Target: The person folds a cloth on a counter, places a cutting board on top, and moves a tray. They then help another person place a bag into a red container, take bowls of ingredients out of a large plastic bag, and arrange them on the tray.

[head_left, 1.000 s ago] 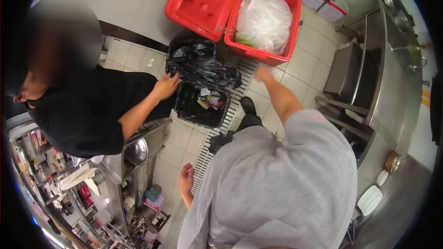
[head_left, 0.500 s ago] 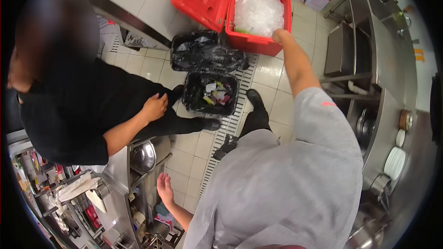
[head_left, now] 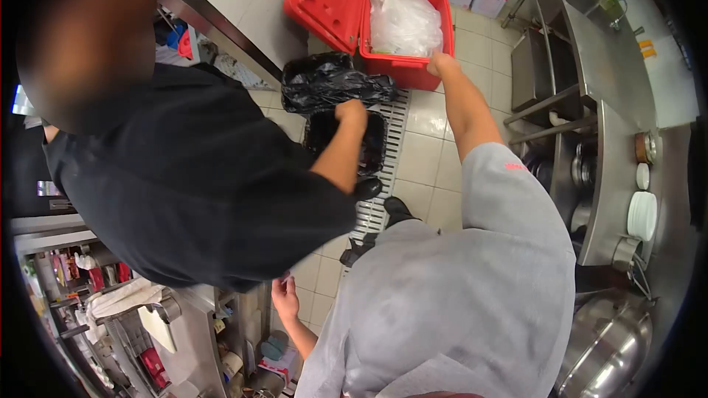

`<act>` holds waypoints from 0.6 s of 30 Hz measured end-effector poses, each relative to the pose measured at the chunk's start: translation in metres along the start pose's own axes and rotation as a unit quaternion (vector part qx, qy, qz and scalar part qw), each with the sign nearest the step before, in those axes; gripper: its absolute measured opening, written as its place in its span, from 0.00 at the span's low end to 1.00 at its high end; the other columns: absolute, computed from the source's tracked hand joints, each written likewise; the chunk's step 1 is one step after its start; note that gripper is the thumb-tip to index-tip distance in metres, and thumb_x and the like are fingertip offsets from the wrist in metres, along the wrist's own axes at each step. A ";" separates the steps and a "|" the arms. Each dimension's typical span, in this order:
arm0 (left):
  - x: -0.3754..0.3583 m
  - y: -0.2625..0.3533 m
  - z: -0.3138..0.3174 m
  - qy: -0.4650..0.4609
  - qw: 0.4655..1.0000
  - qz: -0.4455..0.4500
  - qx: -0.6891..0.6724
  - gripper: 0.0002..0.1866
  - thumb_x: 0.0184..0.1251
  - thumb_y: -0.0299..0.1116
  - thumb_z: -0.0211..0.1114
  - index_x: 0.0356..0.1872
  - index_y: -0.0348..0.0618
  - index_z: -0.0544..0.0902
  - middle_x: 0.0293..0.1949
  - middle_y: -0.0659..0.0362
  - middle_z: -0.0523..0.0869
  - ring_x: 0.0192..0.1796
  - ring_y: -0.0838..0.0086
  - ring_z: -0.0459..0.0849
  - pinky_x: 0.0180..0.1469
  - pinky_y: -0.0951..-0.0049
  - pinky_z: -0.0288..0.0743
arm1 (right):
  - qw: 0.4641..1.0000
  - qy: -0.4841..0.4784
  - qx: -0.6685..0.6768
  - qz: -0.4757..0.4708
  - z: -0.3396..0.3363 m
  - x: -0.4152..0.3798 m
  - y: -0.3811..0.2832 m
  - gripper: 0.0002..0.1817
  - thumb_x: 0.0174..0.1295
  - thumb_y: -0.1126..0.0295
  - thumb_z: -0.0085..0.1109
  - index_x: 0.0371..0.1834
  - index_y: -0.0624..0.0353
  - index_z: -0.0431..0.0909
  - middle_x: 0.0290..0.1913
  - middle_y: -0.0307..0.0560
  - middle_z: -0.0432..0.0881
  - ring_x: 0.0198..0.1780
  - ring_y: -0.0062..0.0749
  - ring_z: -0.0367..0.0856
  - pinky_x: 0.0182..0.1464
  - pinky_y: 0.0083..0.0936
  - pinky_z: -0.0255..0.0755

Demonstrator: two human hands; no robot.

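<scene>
My right hand (head_left: pixel 442 66) reaches forward, fingers closed over the near right corner of a red cooler box (head_left: pixel 405 70). Inside the box sits a bulging clear plastic bag (head_left: pixel 405 18), and the red lid (head_left: pixel 324 4) is hinged back to the left. My left hand (head_left: pixel 285 299) hangs low on the left, fingers loosely apart, with its tips close to a co-worker's black shirt (head_left: pixel 199 184). I see no object held in it.
The co-worker's hand (head_left: pixel 352 112) reaches over a black-lined bin (head_left: pixel 376 140); another black-bagged bin (head_left: pixel 324 88) stands behind it. A floor drain grate (head_left: pixel 397 129) runs beside them. Steel shelving (head_left: pixel 612 81) lines the right, with stacked white plates (head_left: pixel 642 215) and a large metal bowl (head_left: pixel 605 346).
The co-worker has leaned forward and now reaches over the near bin, covering its contents. My right hand stays on the cooler box; my left hand is lower, its fingers near the black shirt.
</scene>
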State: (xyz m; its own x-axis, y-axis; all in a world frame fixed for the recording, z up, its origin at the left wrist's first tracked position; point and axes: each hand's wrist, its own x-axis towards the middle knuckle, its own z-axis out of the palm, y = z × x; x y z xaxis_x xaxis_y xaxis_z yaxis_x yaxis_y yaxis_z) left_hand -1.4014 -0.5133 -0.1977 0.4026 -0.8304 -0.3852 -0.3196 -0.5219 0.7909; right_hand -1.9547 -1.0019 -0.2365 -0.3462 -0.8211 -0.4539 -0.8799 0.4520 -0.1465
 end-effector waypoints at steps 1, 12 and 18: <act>0.012 -0.026 -0.011 0.121 0.984 0.076 0.105 0.23 0.65 0.35 0.62 0.56 0.31 0.72 0.45 0.51 0.82 0.47 0.72 0.80 0.52 0.73 0.73 | 0.999 0.000 0.034 0.014 0.006 0.006 0.002 0.25 0.57 0.68 0.48 0.60 0.60 0.71 0.62 0.56 0.71 0.65 0.44 0.69 0.61 0.37 0.67; 0.195 0.400 0.395 -0.076 0.639 0.380 0.665 0.16 0.61 0.36 0.59 0.50 0.48 0.82 0.50 0.54 0.83 0.52 0.66 0.82 0.49 0.69 0.78 | 0.995 -0.046 0.091 0.001 -0.004 -0.015 0.048 0.31 0.59 0.68 0.46 0.69 0.46 0.57 0.66 0.49 0.67 0.66 0.41 0.67 0.63 0.38 0.67; 0.110 0.135 0.081 0.172 0.940 0.267 0.126 0.22 0.58 0.31 0.61 0.54 0.40 0.73 0.53 0.52 0.76 0.53 0.66 0.76 0.51 0.69 0.73 | 0.778 -0.042 0.548 -0.302 0.093 0.053 0.108 0.16 0.60 0.64 0.46 0.41 0.61 0.81 0.45 0.57 0.82 0.47 0.51 0.80 0.49 0.45 0.73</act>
State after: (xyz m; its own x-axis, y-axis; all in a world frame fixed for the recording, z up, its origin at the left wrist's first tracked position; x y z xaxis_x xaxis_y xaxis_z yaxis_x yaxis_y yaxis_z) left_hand -1.4695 -0.6908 -0.1717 0.3664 -0.8974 0.2459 -0.7311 -0.1142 0.6726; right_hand -2.0377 -0.9645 -0.3583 0.0867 -0.9945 -0.0595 -0.0506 0.0553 -0.9972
